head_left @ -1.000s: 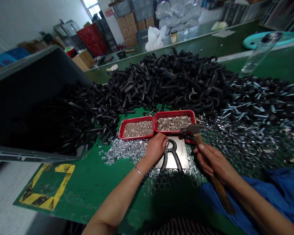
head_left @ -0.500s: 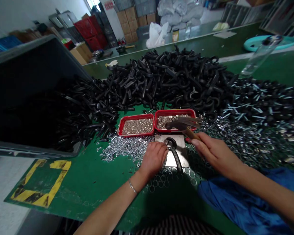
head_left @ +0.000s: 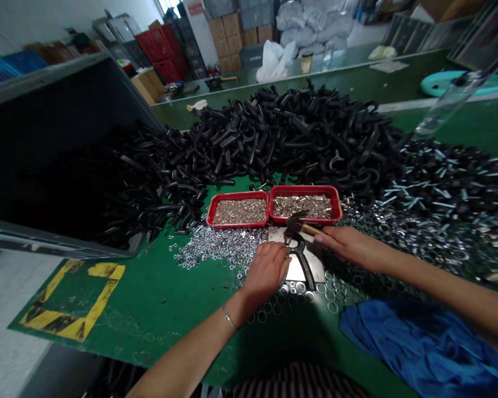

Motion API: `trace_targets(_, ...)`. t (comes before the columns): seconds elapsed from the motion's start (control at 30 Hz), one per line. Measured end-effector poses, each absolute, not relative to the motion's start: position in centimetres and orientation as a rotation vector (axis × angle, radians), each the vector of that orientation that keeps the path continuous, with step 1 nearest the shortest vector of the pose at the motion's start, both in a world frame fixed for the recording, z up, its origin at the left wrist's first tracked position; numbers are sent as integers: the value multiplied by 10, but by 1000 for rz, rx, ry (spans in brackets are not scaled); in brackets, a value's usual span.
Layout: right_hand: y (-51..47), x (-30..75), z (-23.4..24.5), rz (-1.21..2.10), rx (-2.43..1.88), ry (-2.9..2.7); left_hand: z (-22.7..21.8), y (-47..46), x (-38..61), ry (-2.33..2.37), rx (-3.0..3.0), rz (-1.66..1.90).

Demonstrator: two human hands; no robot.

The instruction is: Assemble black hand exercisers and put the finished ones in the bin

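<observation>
My left hand (head_left: 268,272) is curled over the left arm of a black two-armed part (head_left: 301,255) that lies on a small steel plate (head_left: 313,263). My right hand (head_left: 341,243) is shut on the wooden handle of a hammer (head_left: 297,223), whose head is down on the top of the black part. Behind the plate stand two red trays: the left tray (head_left: 237,197) holds small silvery pieces, the right tray (head_left: 337,205) holds short metal pins.
A big heap of black curved parts (head_left: 282,135) fills the green table (head_left: 161,298) behind the trays. Silver rings (head_left: 216,247) are scattered around the plate. A grey crate (head_left: 58,166) lies tipped at left, a blue cloth (head_left: 415,348) at front right.
The hammer rose over the right tray and then came down onto the black part. My left hand stayed on the part.
</observation>
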State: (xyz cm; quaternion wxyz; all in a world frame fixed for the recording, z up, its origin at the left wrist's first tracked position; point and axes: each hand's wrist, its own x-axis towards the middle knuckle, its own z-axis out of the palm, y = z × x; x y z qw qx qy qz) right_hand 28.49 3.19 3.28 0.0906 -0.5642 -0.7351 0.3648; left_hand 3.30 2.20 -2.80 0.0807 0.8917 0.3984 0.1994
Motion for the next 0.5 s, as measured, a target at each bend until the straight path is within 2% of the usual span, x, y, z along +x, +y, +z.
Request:
trace_targets(0.07, 32, 286, 34, 1092, -1645, -2136, -23, 18, 31, 1290, 2579, 640)
trace_targets(0.17, 32, 287, 34, 929, -1709, -2152, -19, 8, 31, 1471, 2503, 671)
trace_targets(0.27, 27, 287, 34, 986, -1677, -2246, -20, -6, 33, 1580, 2484, 662)
trace_targets(0.43, 4, 290, 24, 901, -1662, -2285, -27, -23, 46, 1745, 2521, 537)
trace_targets(0.5, -1, 292, 17, 1008, -1682, -2269, -28, -22, 52, 1753, 2574, 456)
